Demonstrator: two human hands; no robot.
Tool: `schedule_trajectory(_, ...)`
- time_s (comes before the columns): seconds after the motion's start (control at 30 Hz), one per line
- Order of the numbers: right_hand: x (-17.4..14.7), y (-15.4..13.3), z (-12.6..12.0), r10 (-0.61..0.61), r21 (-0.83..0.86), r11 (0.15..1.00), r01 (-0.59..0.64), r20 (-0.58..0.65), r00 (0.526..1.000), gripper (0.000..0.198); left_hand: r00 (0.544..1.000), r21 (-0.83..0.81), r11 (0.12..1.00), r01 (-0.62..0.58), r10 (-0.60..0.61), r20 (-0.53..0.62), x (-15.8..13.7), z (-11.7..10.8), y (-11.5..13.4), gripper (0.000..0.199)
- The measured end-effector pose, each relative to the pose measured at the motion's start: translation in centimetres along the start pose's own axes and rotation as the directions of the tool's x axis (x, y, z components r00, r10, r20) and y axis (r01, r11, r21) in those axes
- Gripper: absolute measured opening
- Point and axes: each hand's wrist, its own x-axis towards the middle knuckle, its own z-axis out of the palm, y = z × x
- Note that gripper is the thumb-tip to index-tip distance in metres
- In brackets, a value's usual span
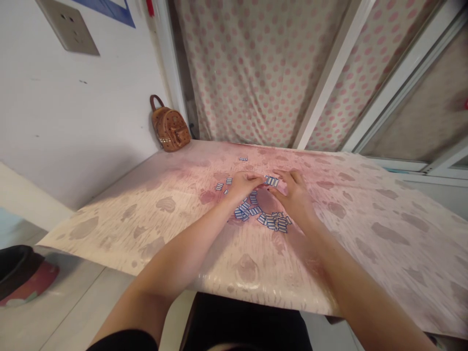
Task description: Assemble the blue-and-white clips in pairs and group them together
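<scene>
Small flat white pieces with blue edges lie on the patterned tablecloth; their exact kind is too small to make out. My left hand (pixel 246 184) has its thumb and fingers pinched together at the left end of a short row of these striped pieces (pixel 271 181). On the other side of that row is my right hand (pixel 294 190), thumb and forefinger apart, curved around its right end. Below both hands is a loose pile of white-and-blue pieces (pixel 270 222), some overlapping. A few more pieces (pixel 219 186) are left of my left hand, and a small group (pixel 243 159) sits farther back.
The table (pixel 365 234) has a pinkish cloth with grey leaf-like prints. A brown mini backpack (pixel 171 127) leans in the back left corner by the wall. Dotted curtains (pixel 256 73) hang behind white frames. A dark and red object (pixel 25 275) stands on the floor at left.
</scene>
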Motion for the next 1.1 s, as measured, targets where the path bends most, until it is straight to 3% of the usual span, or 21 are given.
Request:
schedule_trajectory(0.17,0.1,0.5,-0.1,-0.028,-0.028,0.999,0.029,0.017,0.999,0.031,0.999,-0.009,0.999,0.052,-0.052,0.005,-0.4,-0.1,1.1,0.012)
schedule_trajectory(0.37,0.2,0.3,-0.2,0.008,0.032,0.999,-0.008,0.015,1.0,0.028,0.998,-0.011,0.998,0.059,-0.058,0.027,-0.3,-0.2,0.7,0.012)
schedule_trajectory(0.53,0.3,0.3,-0.1,0.037,0.069,0.997,-0.038,0.018,0.999,0.037,0.998,-0.032,0.997,0.063,-0.063,0.019,-0.3,-0.2,0.6,0.011)
schedule_trajectory(0.8,0.4,0.0,-0.4,0.03,0.133,0.991,-0.032,0.017,0.999,0.024,0.996,-0.049,0.995,0.085,-0.083,0.043,-0.1,-0.1,0.4,0.011)
schedule_trajectory(0.97,0.3,-0.1,-0.3,0.193,0.219,0.957,-0.191,0.01,0.981,0.023,0.997,-0.079,0.995,0.066,-0.062,0.048,-0.1,-0.1,0.2,0.011)
schedule_trajectory(1.1,0.2,0.2,-0.1,0.292,0.332,0.892,-0.307,0.096,0.952,0.018,0.996,-0.073,0.996,0.049,-0.043,0.078,0.0,-0.1,-0.2,0.012)
